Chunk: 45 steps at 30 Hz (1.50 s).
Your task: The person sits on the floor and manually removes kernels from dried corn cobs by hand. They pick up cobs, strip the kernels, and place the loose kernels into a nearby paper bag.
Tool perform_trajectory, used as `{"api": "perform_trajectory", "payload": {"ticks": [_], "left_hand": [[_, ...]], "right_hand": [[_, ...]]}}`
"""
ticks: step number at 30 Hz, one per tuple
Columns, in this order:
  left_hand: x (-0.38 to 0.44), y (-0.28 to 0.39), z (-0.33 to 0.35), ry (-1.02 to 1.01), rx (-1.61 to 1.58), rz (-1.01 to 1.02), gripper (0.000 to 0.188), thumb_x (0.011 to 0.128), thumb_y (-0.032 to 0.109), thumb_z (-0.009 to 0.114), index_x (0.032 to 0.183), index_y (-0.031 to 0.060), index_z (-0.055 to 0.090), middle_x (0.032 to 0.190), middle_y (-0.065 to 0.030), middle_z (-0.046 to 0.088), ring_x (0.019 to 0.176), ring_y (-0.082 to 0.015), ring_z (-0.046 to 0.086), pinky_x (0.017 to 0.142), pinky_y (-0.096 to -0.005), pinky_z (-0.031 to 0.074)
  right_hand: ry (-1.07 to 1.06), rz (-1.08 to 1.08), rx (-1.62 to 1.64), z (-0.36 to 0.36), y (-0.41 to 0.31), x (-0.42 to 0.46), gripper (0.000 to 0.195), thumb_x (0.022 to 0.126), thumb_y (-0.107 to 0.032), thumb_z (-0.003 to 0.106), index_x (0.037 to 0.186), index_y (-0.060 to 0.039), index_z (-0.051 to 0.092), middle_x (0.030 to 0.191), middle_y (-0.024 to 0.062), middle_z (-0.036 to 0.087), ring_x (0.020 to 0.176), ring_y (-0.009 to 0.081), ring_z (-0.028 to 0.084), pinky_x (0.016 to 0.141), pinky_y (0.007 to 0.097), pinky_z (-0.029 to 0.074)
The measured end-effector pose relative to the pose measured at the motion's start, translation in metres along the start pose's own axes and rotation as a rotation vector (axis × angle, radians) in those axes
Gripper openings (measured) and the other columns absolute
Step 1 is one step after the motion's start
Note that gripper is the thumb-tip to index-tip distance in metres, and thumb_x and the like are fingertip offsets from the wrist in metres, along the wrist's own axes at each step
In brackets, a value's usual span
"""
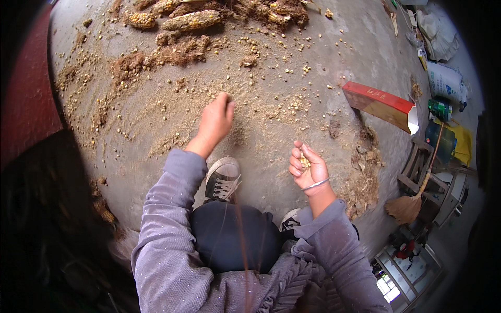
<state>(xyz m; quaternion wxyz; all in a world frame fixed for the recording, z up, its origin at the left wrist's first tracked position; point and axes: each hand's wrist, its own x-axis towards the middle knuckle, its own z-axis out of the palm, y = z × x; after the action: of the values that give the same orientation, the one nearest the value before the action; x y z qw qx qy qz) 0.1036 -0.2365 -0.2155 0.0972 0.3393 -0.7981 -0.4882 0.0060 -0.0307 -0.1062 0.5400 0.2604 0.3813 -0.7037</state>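
Observation:
My right hand [311, 168] is palm up with its fingers curled around several yellow corn kernels [304, 161]; a silver bangle [315, 184] circles the wrist. Further forward and to the left, my left hand [217, 119] reaches low over the concrete floor [270, 172], back of the hand up and fingers bent downward. Its fingertips are partly hidden, so whether they pinch a kernel cannot be seen. Loose kernels [293, 105] and pale chaff [188, 101] lie scattered around both hands.
Corn cobs [191, 20] and brown husk silk [180, 51] lie at the far side. An open red box [379, 102] stands to the right, near a heap of debris [364, 168]. Beyond are a broom [407, 205] and a wooden stool [417, 168]. A dark red panel [27, 90] borders the left.

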Motion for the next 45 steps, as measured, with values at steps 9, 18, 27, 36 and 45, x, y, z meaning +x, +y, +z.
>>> {"api": "perform_trajectory", "payload": {"ticks": [9,18,27,36,45], "left_hand": [[0.007,0.117,-0.006,-0.311,-0.304,0.650,0.023,0.069,0.005,0.058,0.090,0.0033,0.051,0.096,-0.0118,0.052,0.095,-0.0275,0.048,0.080,-0.0345,0.039],[0.054,-0.037,0.014,0.333,0.663,0.114,0.040,0.079,0.014,0.047,0.116,0.0035,0.038,0.123,-0.0186,0.033,0.116,-0.0348,0.027,0.094,-0.0432,0.022],[0.014,0.066,0.116,-0.439,0.127,0.637,0.045,0.072,0.006,0.049,0.116,0.0010,0.037,0.122,-0.0207,0.033,0.114,-0.0328,0.033,0.096,-0.0410,0.026],[0.075,0.042,0.104,-0.215,0.560,0.271,0.040,0.070,-0.005,0.043,0.110,-0.0034,0.036,0.101,-0.0230,0.039,0.080,-0.0317,0.050,0.066,-0.0357,0.047],[-0.064,0.088,0.197,-0.658,0.239,0.397,0.048,0.066,-0.011,0.041,0.113,-0.0044,0.037,0.112,-0.0252,0.036,0.073,-0.0306,0.055,0.060,-0.0317,0.051]], "right_hand": [[0.149,-0.090,0.200,0.022,-0.013,0.026,0.028,0.087,-0.029,0.037,0.092,-0.0055,0.051,0.077,0.0046,0.050,0.064,0.0126,0.049,0.049,0.0221,0.042],[-0.077,-0.145,0.157,0.025,-0.066,-0.054,0.026,0.089,-0.026,0.033,0.082,-0.0048,0.046,0.063,0.0006,0.038,0.044,0.0069,0.032,0.034,0.0179,0.024],[0.283,-0.033,0.142,-0.028,-0.055,-0.142,0.023,0.086,-0.025,0.039,0.080,-0.0038,0.046,0.063,0.0028,0.042,0.042,0.0087,0.033,0.035,0.0211,0.025],[0.206,-0.126,0.221,-0.082,-0.069,-0.132,0.025,0.086,-0.023,0.039,0.073,-0.0032,0.046,0.059,0.0017,0.042,0.041,0.0078,0.034,0.033,0.0196,0.026],[0.188,-0.155,0.248,-0.118,-0.080,-0.146,0.021,0.085,-0.021,0.040,0.075,-0.0037,0.045,0.061,0.0014,0.042,0.041,0.0071,0.032,0.033,0.0190,0.025]]}}
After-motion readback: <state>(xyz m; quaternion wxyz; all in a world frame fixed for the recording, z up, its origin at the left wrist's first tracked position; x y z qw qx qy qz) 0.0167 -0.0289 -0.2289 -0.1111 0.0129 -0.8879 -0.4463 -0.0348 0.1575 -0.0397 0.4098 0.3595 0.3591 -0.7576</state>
